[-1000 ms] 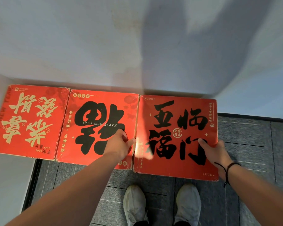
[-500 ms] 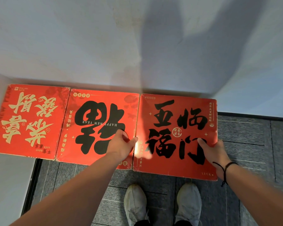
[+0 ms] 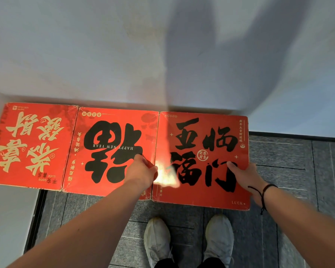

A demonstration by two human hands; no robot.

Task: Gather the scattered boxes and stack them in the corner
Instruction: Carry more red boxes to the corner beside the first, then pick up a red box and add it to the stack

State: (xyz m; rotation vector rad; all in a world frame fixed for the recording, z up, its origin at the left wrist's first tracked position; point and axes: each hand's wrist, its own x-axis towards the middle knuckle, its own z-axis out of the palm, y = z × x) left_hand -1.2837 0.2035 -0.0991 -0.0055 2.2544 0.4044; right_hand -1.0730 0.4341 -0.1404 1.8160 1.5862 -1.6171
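right red box [image 3: 201,157] stands against the wall [image 3: 104,55], rightmost of three in a row on the floor. stiff cardboard, probably light (broad, so best held by opposite side edges). left hand [image 3: 141,171] and right hand [image 3: 244,176] clamp those edges.

Three boxes stand in a row against the wall [image 3: 104,55], sides touching: the left box [image 3: 30,146], the middle box [image 3: 112,151] and the right box [image 3: 203,159]. The left hand [image 3: 141,171] lies on the seam between the middle and right boxes, and the right hand [image 3: 244,176] grips the right box's right edge. Two shoes [image 3: 188,238] stand on the floor [image 3: 288,155] just in front of the right box.
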